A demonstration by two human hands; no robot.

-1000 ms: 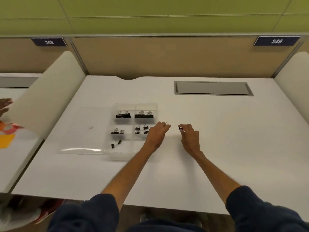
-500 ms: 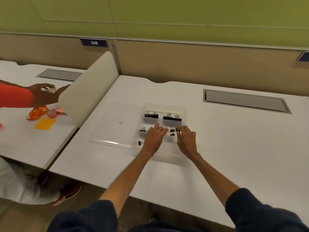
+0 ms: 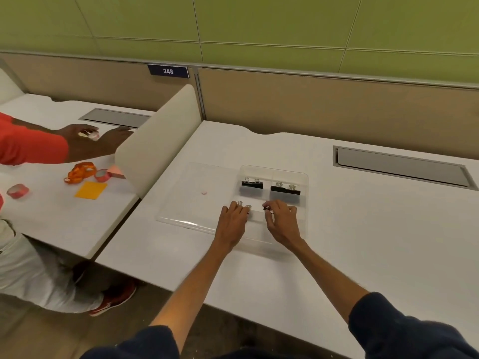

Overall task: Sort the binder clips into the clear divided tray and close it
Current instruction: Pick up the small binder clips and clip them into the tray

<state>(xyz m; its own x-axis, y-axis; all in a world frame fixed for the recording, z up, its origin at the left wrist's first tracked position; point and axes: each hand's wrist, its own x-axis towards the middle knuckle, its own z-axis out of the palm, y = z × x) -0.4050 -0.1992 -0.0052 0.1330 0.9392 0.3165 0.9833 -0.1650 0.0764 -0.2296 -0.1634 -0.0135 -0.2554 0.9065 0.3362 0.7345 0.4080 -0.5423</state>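
Open lid (image 3: 191, 195) lies flat, left of the clear divided tray (image 3: 306, 189). Our left hand (image 3: 230, 224) curls over the middle-left cell (grip: we cannot tell). Our right hand (image 3: 283, 224) pinches a small black clip (image 3: 267, 209) over the middle-right cell. Larger binder clips (image 3: 285, 189) sit in the back cells; the front row is hidden.

The left hand (image 3: 231, 224) and right hand (image 3: 283, 224) are covering the middle and near compartments of the clear tray (image 3: 303, 178), hiding their contents. A tiny dark clip (image 3: 267, 209) is peeking out by the right fingers (image 3: 278, 207), too small to show any grip. The left edge is cutting off a neighbouring person (image 3: 31, 146).
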